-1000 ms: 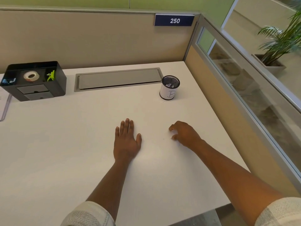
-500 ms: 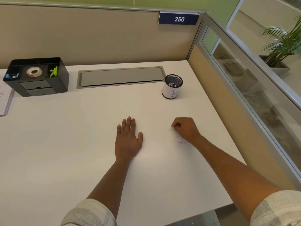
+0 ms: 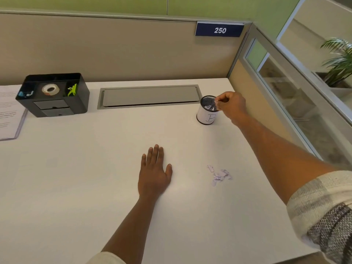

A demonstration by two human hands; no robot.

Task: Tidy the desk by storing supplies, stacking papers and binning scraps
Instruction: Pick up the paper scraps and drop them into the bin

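My right hand [image 3: 230, 105] is stretched out to the far right of the white desk [image 3: 76, 178], its fingertips pinched together over the rim of a small mesh cup [image 3: 207, 111] wrapped in white paper. White paper scraps lie inside the cup. Whether a scrap sits between the fingertips is too small to tell. A little pile of pale paper scraps [image 3: 219, 175] lies on the desk near me, to the right of my left hand [image 3: 154, 172]. That hand rests flat on the desk, palm down, fingers apart, holding nothing.
A black desk organiser [image 3: 55, 96] with a tape roll [image 3: 50, 89], clips and two drawers stands at the back left. Printed papers in a clear sleeve [image 3: 8, 113] lie left of it. A grey cable-tray lid [image 3: 150, 96] runs along the back. Partition walls enclose the back and right.
My right hand closed over the scraps near me, then lifted and reached forward to the cup's rim. The pile it left is now uncovered. My left hand has stayed flat.
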